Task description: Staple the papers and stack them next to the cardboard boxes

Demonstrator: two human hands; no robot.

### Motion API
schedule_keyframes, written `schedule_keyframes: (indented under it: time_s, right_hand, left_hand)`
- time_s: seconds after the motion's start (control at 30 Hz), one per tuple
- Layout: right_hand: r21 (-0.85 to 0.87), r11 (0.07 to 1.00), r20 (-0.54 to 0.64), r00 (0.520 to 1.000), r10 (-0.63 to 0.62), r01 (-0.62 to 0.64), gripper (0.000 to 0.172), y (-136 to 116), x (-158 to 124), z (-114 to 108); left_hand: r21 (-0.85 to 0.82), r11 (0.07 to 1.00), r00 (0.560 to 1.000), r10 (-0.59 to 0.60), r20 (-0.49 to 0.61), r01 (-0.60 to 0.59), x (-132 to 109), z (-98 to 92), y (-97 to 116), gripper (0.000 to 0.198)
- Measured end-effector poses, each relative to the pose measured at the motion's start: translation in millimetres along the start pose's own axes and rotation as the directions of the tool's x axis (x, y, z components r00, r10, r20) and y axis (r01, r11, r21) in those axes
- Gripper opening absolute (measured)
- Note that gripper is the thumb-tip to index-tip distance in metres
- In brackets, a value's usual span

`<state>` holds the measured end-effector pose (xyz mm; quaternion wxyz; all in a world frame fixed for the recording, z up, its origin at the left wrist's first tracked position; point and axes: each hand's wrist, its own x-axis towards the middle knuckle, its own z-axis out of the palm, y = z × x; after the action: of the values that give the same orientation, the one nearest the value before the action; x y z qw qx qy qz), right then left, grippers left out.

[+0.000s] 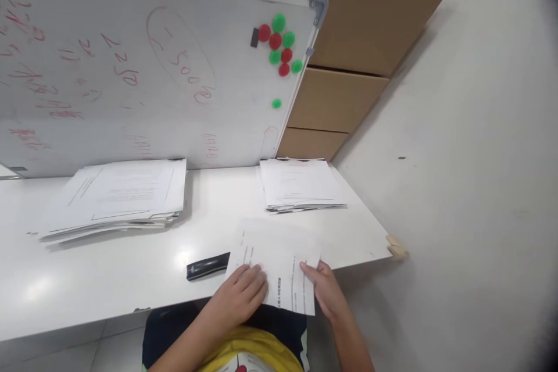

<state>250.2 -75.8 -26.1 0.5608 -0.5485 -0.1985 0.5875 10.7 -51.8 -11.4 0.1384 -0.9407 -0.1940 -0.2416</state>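
A printed sheet of paper [279, 261] lies partly over the table's front edge, and its near end overhangs my lap. My right hand [326, 290] pinches the sheet's right edge, thumb on top. My left hand [244, 296] grips the near left part of the sheet, fingers curled together on its face; the left thumb is hidden. A black stapler [208, 266] rests on the table just left of the sheet, with its right end covered by the paper.
A thick stack of papers [126, 195] sits at the left, a smaller stack [300, 183] at the back right. Behind them stands a whiteboard [174, 70] with red and green round magnets [279, 23]. Stacked cardboard boxes [370, 23] stand by the wall [479, 157].
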Motion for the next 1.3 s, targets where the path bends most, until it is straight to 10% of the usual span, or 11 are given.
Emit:
schedule_keyframes:
  time_s: [0.2, 0.37, 0.73, 1.0, 1.17, 1.3]
  right_hand:
    - [-0.089, 0.993, -0.077, 0.993, -0.088, 0.081, 0.039, -4.6, 1.0, -37.4]
    - [-0.083, 0.976, -0.158, 0.964, -0.212, 0.201, 0.046, -15.1, 5.0, -46.2]
    - [-0.097, 0.901, -0.170, 0.885, -0.434, 0.423, 0.020, -25.9, 30.6, -48.2]
    - [-0.124, 0.842, -0.332, 0.778, -0.533, 0.524, 0.024, 8.6, 40.9, -54.1]
    - [-0.069, 0.844, -0.325, 0.788, -0.523, 0.532, 0.031, 9.4, 33.8, -48.9]
    - [-0.087, 0.844, -0.327, 0.785, -0.526, 0.529, 0.028, 9.9, 22.5, -47.4]
  left_hand:
    - [-0.162, 0.957, 0.967, -0.252, -0.040, 0.243, 2.3, 11.0, 11.0, 0.060]
    - [-0.498, 0.584, 0.707, -0.702, 0.088, 0.641, 10.6, 16.7, 20.7, 0.077]
    - [-0.880, 0.079, 0.646, -0.710, 0.279, 0.468, 26.2, 44.7, 3.1, 0.056]
    - [-0.870, 0.069, 0.492, -0.846, 0.208, 0.488, 37.0, 46.3, 16.3, 0.028]
    - [-0.819, 0.347, 0.672, -0.738, 0.064, 0.458, 30.9, 41.1, 25.1, 0.033]
    - [-0.756, 0.405, 0.648, -0.761, 0.033, 0.514, 33.2, 36.2, 33.3, 0.021]
